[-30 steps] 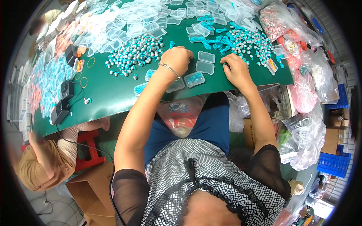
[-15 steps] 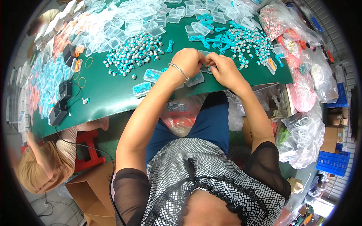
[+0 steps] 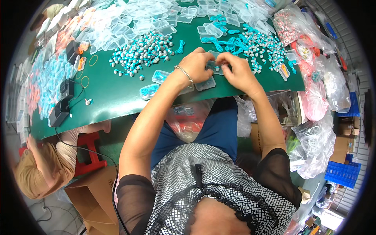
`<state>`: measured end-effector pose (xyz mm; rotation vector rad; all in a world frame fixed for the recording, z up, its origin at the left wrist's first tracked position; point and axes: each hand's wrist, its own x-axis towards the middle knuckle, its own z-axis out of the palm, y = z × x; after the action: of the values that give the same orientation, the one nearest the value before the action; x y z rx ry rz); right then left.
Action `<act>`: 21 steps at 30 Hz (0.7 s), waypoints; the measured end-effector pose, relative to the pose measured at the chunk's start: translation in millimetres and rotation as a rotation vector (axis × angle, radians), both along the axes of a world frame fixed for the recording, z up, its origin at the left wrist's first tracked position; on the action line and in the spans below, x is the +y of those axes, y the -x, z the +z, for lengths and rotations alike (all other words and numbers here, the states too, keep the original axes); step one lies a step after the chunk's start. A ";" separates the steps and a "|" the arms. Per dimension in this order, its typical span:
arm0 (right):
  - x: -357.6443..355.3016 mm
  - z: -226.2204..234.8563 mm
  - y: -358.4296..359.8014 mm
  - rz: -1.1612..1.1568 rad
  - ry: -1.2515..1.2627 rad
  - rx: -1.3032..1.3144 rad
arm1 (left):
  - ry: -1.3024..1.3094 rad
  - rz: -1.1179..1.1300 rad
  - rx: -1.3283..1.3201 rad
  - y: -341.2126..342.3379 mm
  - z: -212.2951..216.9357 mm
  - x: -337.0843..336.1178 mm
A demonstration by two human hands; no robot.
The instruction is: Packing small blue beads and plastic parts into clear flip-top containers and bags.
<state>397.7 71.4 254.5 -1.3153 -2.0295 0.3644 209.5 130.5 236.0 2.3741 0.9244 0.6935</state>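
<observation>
Both hands — left (image 3: 197,64), right (image 3: 237,70) — pinched one clear case (image 3: 215,67) together; a slip could have spilled its contents onto the bench (image 3: 113,98).

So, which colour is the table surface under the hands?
Dark green table surface, seen in the head view.

Bare green table (image 3: 113,98) at our near left: open passage. Ahead left, heap of small grey-teal pieces (image 3: 143,49); ahead right, second heap with teal cords (image 3: 256,43). Far edge: clear plastic cases (image 3: 149,21). Right: bulging plastic bags (image 3: 313,98).
</observation>
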 end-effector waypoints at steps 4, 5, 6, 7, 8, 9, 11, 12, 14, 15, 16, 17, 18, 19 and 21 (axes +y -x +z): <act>32.0 -8.0 -12.0 -0.264 -0.137 -0.177 | 0.035 -0.020 0.077 0.3 5.5 3.8; 37.9 -8.1 -11.3 -0.343 -0.141 -0.277 | 0.033 -0.020 0.076 -0.7 5.8 5.8; 45.3 -12.0 -12.4 -0.344 -0.143 -0.278 | 0.054 -0.026 0.094 -1.8 5.9 7.6; 52.5 -18.5 -14.1 -0.389 -0.120 -0.347 | 0.075 -0.032 0.112 -3.0 6.0 8.8; 55.6 -18.4 -9.9 -0.431 -0.094 -0.415 | 0.075 -0.029 0.113 -2.9 5.8 8.9; 57.4 -16.9 -8.1 -0.429 -0.095 -0.414 | 0.073 -0.032 0.109 -3.5 5.6 8.9; 59.9 -11.1 -6.0 -0.409 -0.011 -0.456 | 0.071 -0.035 0.105 -4.4 5.8 8.1; 60.8 -11.9 -7.2 -0.410 -0.011 -0.456 | 0.064 -0.031 0.104 -4.8 6.1 7.1; 62.9 -12.8 -10.8 -0.407 -0.007 -0.341 | 0.056 -0.025 0.103 -5.2 5.5 6.7; 60.4 -11.9 -13.8 -0.405 -0.009 -0.342 | 0.045 -0.019 0.113 -5.1 3.2 7.1; 54.3 -10.7 -18.0 -0.355 -0.060 -0.196 | 0.034 -0.013 0.124 -4.7 1.3 7.5; 47.1 -8.7 -19.8 -0.304 -0.109 -0.051 | 0.034 -0.010 0.122 -4.4 0.0 7.6; 39.9 -7.4 -19.8 -0.225 -0.123 0.096 | 0.025 -0.014 0.098 -3.9 -1.3 7.7; 32.5 -3.9 -20.9 -0.222 -0.123 0.095 | 0.016 -0.018 0.074 -3.3 -2.7 8.1; 16.7 2.6 -25.8 -0.100 -0.157 -0.104 | 0.031 -0.015 0.066 -3.4 -2.7 8.4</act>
<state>423.5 88.1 257.1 -1.3556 -2.0233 0.0901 212.9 138.9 233.3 2.3869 0.9374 0.5939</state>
